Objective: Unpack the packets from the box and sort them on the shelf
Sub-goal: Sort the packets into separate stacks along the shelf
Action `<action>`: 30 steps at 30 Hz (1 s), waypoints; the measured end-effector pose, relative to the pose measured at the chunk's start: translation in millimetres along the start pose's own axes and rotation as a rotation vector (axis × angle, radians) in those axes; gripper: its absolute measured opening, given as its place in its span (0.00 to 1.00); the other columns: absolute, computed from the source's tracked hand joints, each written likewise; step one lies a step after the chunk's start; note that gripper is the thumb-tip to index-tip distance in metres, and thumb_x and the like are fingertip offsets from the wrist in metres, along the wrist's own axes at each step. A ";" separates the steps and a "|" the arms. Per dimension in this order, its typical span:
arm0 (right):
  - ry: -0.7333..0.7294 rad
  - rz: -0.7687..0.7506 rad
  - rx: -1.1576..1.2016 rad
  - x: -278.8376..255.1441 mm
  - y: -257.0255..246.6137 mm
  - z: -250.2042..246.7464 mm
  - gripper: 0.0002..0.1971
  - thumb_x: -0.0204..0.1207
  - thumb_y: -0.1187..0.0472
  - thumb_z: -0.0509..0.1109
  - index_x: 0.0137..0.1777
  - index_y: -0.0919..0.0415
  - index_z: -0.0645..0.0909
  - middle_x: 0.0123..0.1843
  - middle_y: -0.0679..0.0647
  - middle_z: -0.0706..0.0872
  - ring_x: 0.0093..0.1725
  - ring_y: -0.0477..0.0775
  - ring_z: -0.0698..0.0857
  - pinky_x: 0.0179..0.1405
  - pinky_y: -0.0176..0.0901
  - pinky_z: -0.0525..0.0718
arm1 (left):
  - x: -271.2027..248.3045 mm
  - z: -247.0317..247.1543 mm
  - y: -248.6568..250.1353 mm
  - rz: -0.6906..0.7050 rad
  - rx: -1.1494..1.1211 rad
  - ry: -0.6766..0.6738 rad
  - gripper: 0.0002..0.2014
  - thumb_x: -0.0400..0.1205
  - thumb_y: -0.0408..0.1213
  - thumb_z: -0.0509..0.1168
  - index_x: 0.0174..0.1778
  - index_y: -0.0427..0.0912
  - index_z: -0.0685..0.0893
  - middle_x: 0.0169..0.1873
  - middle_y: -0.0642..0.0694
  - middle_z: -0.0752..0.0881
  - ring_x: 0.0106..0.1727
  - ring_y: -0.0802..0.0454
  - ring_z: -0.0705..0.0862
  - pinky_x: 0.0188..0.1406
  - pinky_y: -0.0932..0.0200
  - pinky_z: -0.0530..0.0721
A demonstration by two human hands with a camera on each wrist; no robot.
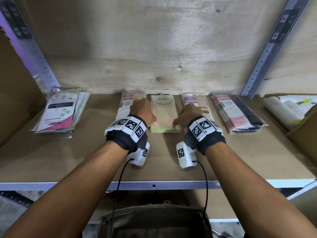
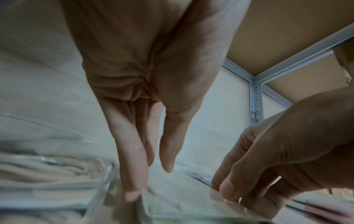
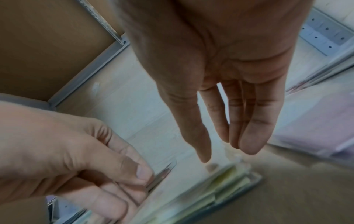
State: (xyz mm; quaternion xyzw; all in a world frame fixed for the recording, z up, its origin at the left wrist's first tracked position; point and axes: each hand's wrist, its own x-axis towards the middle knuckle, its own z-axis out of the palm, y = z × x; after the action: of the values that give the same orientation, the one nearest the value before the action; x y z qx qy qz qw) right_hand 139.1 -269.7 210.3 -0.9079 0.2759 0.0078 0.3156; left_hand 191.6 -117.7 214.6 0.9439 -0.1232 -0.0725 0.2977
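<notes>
Nearest us in the head view, our two forearms fill the lower frame, wrist bands and cabled cameras on both. Past them, the left hand (image 1: 143,109) and right hand (image 1: 187,113) flank the green packet stack (image 1: 163,114) at mid-frame on the shelf (image 1: 96,157). Other stacks lie in a row: a white-and-pink pile (image 1: 59,112) at the left, pink packets (image 1: 124,103) partly under the left hand, another pink stack (image 1: 193,101) behind the right hand, and a dark-and-pink pile (image 1: 238,114) at the right. A cardboard box (image 1: 303,127) holding rolled items sits at the right edge.

In the left wrist view, our left fingers (image 2: 132,174) hang straight, tips touching clear wrapping at the bottom; they hold nothing. At the lower right, the right hand pinches a clear packet edge between thumb and fingers.

In the right wrist view, the right fingers (image 3: 249,128) point down over the green stack at the lower centre; the frame is blurred, so this view alone does not settle the grip.

We judge the stack is being squared up. The slick wrappers could slide, fanning the pile into the neighbouring pink stacks and mixing the sorts.
</notes>
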 end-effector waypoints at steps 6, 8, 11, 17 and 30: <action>0.027 -0.063 0.178 1.0 6.0 -13.1 0.17 0.69 0.61 0.82 0.57 0.67 0.88 0.52 0.64 0.91 0.52 0.61 0.91 0.58 0.54 0.89 | 5.5 -23.6 -2.2 0.149 -0.060 0.208 0.06 0.74 0.33 0.74 0.40 0.34 0.91 0.36 0.36 0.92 0.40 0.41 0.92 0.46 0.47 0.92; 0.009 -0.134 0.299 -4.5 4.9 -12.4 0.13 0.73 0.65 0.78 0.56 0.69 0.87 0.45 0.63 0.91 0.40 0.58 0.90 0.52 0.51 0.91 | 9.7 -38.9 -11.2 0.199 -0.241 0.269 0.07 0.74 0.34 0.72 0.35 0.33 0.91 0.30 0.35 0.91 0.36 0.39 0.92 0.42 0.43 0.92; -0.064 -0.217 0.477 -18.8 -4.7 -7.4 0.10 0.77 0.71 0.73 0.56 0.75 0.84 0.40 0.65 0.87 0.30 0.54 0.84 0.32 0.40 0.87 | 16.2 -66.9 -41.9 0.126 -0.525 0.345 0.09 0.76 0.39 0.73 0.31 0.40 0.89 0.29 0.41 0.91 0.34 0.42 0.92 0.43 0.40 0.92; -0.208 -0.325 0.559 -32.1 -59.9 24.6 0.05 0.80 0.73 0.69 0.52 0.73 0.84 0.34 0.63 0.85 0.26 0.53 0.85 0.25 0.39 0.86 | 12.4 -127.8 -147.5 -0.145 -0.460 0.550 0.12 0.79 0.45 0.68 0.39 0.41 0.90 0.41 0.38 0.92 0.49 0.38 0.90 0.49 0.53 0.86; -0.482 -0.268 0.466 -20.1 -231.3 179.2 0.15 0.81 0.70 0.69 0.32 0.65 0.74 0.25 0.60 0.78 0.21 0.55 0.78 0.22 0.41 0.82 | -7.1 -171.3 -248.5 -0.336 -0.190 0.266 0.18 0.78 0.44 0.72 0.55 0.34 0.89 0.51 0.36 0.91 0.51 0.38 0.90 0.55 0.50 0.88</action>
State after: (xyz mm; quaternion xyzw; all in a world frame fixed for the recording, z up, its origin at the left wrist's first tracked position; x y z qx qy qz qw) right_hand 267.8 -6.3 202.2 -0.8116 0.0665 0.1173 0.5685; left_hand 267.9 174.4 210.0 0.9201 0.0834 -0.0071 0.3826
